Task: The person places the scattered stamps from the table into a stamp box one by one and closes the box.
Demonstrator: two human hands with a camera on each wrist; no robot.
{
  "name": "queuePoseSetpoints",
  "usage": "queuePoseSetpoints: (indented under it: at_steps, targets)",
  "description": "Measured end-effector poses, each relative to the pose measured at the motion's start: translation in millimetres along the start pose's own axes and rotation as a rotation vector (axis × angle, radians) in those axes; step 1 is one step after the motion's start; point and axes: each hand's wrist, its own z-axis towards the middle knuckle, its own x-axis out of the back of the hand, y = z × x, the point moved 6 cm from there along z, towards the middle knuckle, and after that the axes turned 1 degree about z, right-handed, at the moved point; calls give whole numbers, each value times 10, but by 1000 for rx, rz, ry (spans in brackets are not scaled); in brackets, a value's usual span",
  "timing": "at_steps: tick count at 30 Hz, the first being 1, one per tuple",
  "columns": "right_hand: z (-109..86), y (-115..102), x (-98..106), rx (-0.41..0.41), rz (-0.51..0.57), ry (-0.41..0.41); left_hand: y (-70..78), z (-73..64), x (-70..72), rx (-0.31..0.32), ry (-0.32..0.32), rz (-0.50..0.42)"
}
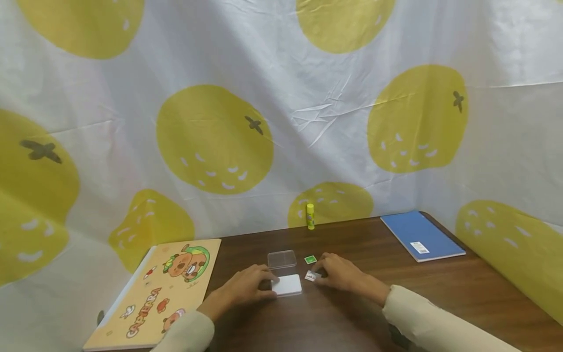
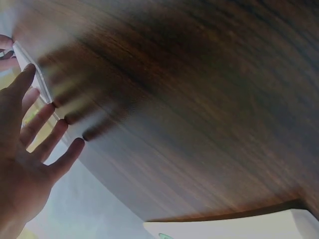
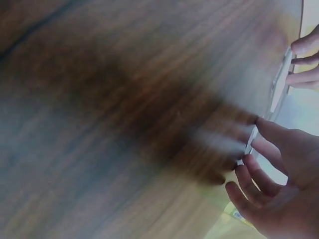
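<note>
My left hand [image 1: 246,284] rests at the left side of a shallow clear box holding a white stack [image 1: 289,283], its thumb and index finger touching it. In the left wrist view the other fingers [image 2: 72,154] extend fairly straight and spread. To the right, my right hand [image 1: 338,271] pinches a small flat printed piece [image 1: 311,276] by its edge between thumb and forefinger, low over the table; its print is too small to read. A clear plastic lid [image 1: 282,259] lies just behind the box. Beside that lid is a small green square card [image 1: 310,259].
A yellow glue stick [image 1: 310,216] stands upright at the table's back edge. On the right lies a blue notebook [image 1: 422,236], and on the left a large tan capybara-print folder [image 1: 162,288]. A lemon-patterned curtain [image 1: 281,122] hangs behind the brown table [image 1: 352,313].
</note>
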Motion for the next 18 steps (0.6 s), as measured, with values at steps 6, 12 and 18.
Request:
queuePoseSetpoints:
  at_steps: [6, 12, 18]
  targets:
    - [25, -4, 25, 48, 65, -32, 10, 16, -6, -21, 4, -15]
    - [23, -27, 27, 69, 91, -53, 31, 45, 26, -42, 5, -23]
    - [39, -21, 44, 57, 98, -52, -1, 86, 22, -15, -8, -52]
